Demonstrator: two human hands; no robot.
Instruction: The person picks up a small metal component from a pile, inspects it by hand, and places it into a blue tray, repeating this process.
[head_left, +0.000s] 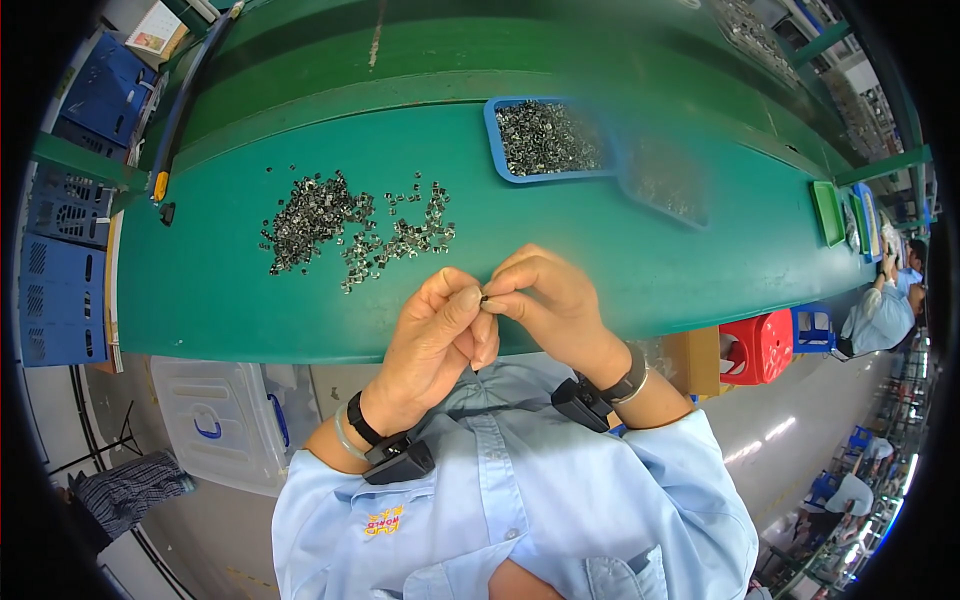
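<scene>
My left hand [432, 325] and my right hand [553, 305] meet at the near edge of the green table, fingertips pinched together. Between them is a tiny dark part [484, 299], mostly covered by the fingers; its exact shape cannot be made out. Beyond my left hand lies a dense heap of small black and silver metal pieces [312, 222]. A looser scatter of similar pieces [405, 238] spreads to the right of that heap. Farther off, past my right hand, a blue tray [491, 140] holds many more small metal pieces.
A blurred patch covers a second container [665, 185] beside the blue tray. Green trays [828, 213] stand at the table's right end. Blue crates [62, 300] are stacked at left. Below the table are a clear plastic bin [215, 420] and a red stool [768, 347]. Another person [880, 318] sits far right.
</scene>
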